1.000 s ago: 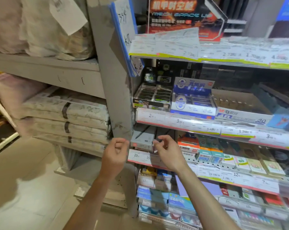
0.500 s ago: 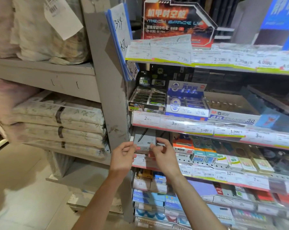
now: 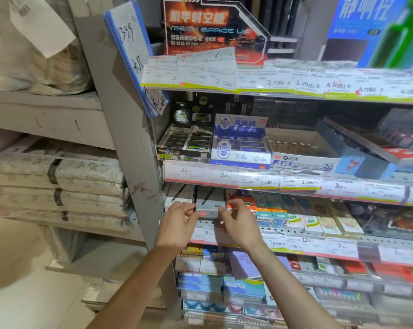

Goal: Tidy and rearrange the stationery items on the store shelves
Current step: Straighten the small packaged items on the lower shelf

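A grey pen box [image 3: 209,206] with a pen drawn on its lid sits at the left end of the third shelf [image 3: 319,243]. My left hand [image 3: 179,226] pinches its left front corner. My right hand [image 3: 239,224] grips its right front corner. A second, whiter box [image 3: 180,194] lies just left of it, against the grey upright post [image 3: 129,138]. Right of my hands stand rows of correction-tape packs [image 3: 295,219].
Eraser display boxes [image 3: 241,143] fill the shelf above, behind price tags [image 3: 224,175]. Lower shelves hold blue and purple stationery boxes [image 3: 243,284]. Wrapped bedding bundles [image 3: 58,184] are stacked on the grey rack at the left. A blue clipboard [image 3: 132,51] hangs on the post.
Both hands moved inward and closed onto the front corners of the grey pen box. The view shifted slightly right and closer to the shelf.
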### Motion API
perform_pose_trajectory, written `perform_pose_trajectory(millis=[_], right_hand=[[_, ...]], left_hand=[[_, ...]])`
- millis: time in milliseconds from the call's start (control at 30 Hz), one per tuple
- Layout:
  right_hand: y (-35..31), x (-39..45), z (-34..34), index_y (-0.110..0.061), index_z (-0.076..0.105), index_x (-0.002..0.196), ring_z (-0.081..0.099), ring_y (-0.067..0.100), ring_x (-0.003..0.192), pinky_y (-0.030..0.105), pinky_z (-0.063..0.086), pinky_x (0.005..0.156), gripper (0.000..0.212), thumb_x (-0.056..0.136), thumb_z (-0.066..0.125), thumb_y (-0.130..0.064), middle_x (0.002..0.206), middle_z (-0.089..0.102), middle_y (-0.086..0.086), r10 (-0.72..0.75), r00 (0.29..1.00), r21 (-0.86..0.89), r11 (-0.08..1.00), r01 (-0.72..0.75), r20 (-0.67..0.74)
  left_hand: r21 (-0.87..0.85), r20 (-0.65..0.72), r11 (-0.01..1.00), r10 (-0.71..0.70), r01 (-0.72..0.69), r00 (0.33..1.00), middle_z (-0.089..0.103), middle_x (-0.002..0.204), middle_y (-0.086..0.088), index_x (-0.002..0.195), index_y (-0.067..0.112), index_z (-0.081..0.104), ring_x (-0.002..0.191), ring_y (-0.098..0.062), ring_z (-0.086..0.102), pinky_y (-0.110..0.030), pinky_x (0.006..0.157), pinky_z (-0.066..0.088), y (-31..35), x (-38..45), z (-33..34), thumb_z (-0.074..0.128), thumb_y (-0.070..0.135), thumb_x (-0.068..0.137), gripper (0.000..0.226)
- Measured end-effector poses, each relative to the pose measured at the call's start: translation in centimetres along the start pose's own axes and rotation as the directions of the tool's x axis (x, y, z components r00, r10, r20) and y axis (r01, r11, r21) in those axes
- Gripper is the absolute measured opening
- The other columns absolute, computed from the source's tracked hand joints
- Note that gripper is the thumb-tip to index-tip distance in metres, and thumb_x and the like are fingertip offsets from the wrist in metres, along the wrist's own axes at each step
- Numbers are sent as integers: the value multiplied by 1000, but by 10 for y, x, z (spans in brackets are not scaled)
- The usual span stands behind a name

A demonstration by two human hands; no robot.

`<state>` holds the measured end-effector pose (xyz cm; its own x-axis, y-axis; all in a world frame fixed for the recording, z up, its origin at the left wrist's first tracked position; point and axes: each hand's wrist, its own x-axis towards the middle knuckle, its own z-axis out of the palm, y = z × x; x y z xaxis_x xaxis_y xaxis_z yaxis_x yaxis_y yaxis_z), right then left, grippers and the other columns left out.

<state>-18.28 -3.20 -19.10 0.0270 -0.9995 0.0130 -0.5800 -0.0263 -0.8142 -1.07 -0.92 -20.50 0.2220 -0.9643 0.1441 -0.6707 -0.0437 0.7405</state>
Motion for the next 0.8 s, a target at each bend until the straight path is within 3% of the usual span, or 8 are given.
perform_pose_trajectory(millis=[100,200,267,333,400,467,667,800], right_hand=[[12,-4,-11,-21,48,127,65,19,84,32,45,67,41,96,53,-48,87,68,-5,-112,994,-237,966,105,-14],[31,0,-27,-20,59,118,59,24,97,36,49,77,37,93,57,-48,101,63,1,-370,922,-529,808,260,-113],[43,8,-33,-19,62,115,56,30,94,40,46,77,38,91,57,-48,102,61,6,-502,862,-694,644,322,-67],[50,17,-34,-20,57,127,55,33,107,42,46,82,46,90,52,-48,123,59,8,-516,855,-737,557,383,54],[57,22,-32,-23,46,140,45,31,131,43,46,93,52,92,50,-44,145,47,5,-484,863,-709,558,432,145],[63,23,-29,-24,43,142,36,28,140,42,44,100,51,94,53,-36,152,40,2,-482,866,-682,589,435,136],[63,22,-14,-24,53,133,49,29,121,42,46,96,41,92,61,-23,142,51,2,-494,869,-624,683,379,-12],[64,22,-13,-24,58,125,53,29,111,40,46,92,35,91,64,-24,132,57,2,-478,877,-582,729,360,-56]], left_hand=[[251,-2,956,156,-151,988,52,110,6,132,24,59,108,-13,51,-32,93,47,-2,2,-2,58,44,94,44],[387,35,854,363,-347,931,54,119,2,133,22,58,116,-18,46,-36,100,42,-10,14,-5,61,49,91,50],[447,140,783,416,-432,899,54,128,2,137,24,54,122,-20,44,-38,106,34,-12,21,-5,55,56,92,55],[482,220,743,410,-464,885,54,135,3,140,26,51,126,-21,44,-37,108,29,-13,29,-3,45,61,93,59],[513,244,717,405,-472,881,56,136,3,140,27,51,124,-22,47,-37,106,30,-13,35,-3,32,65,93,62],[529,243,710,399,-466,884,58,135,4,139,28,51,121,-22,49,-36,103,31,-15,38,-2,27,60,96,58],[505,165,758,385,-413,908,63,124,1,133,24,57,112,-25,51,-37,101,34,-21,39,11,53,53,94,48],[477,98,791,385,-382,918,65,119,0,129,21,60,111,-27,52,-37,103,33,-21,37,17,59,49,93,46]])
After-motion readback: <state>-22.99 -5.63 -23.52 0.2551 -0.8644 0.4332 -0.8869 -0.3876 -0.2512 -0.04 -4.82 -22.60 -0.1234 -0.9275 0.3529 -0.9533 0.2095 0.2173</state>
